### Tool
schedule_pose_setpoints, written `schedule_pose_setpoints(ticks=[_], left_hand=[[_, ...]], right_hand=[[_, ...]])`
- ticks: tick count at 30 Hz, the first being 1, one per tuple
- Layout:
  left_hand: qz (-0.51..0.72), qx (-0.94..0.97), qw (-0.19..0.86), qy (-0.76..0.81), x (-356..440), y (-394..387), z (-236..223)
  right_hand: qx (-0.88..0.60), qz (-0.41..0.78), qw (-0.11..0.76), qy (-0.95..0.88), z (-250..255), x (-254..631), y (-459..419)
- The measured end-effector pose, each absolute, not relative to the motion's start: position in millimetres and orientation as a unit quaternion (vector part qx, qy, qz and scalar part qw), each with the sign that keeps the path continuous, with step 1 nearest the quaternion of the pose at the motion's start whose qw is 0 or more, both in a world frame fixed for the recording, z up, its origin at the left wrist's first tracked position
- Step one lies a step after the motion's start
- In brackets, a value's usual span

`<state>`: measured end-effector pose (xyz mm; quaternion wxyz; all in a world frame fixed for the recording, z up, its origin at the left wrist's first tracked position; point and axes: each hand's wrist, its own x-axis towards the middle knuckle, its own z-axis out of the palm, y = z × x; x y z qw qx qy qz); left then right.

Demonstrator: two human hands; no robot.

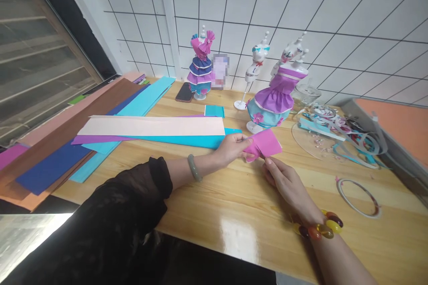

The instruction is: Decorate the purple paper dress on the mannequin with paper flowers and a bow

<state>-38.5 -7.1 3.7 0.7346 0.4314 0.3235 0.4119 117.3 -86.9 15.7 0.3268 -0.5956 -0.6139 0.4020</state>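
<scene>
- No readable writing or brand marks anywhere; one patch by the wall is blurred out.
- Pink paper piece [264,144], one, folded, held just above the wooden worktop [234,196].
- Left hand [232,148]: fingers pinched shut on the paper's left edge.
- Right hand [284,180]: fingers closed on the paper's lower edge, from below.
- Mannequin stands beyond the pink paper piece: four counted; two wear paper dresses, purple-and-teal [274,102] nearest, blue-and-pink [199,69] further left.
- Long paper strips [150,127] left of the pink paper piece, stacked, several colours.
- Phone [184,92], one, behind the strips.
- Tape ring [358,197], one, right of the paper.
- Clear tray [302,140] of ribbon scraps, further right.
</scene>
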Motion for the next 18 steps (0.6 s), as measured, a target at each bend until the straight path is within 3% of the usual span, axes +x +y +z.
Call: schedule_pose_setpoints(ticks=[18], left_hand=[[0.398, 0.434, 0.736, 0.334, -36.7, -12.9, 8.4]], right_hand=[[-0.597, 0.433, 0.318, -0.596, 17.2, 115.4, -85.0]])
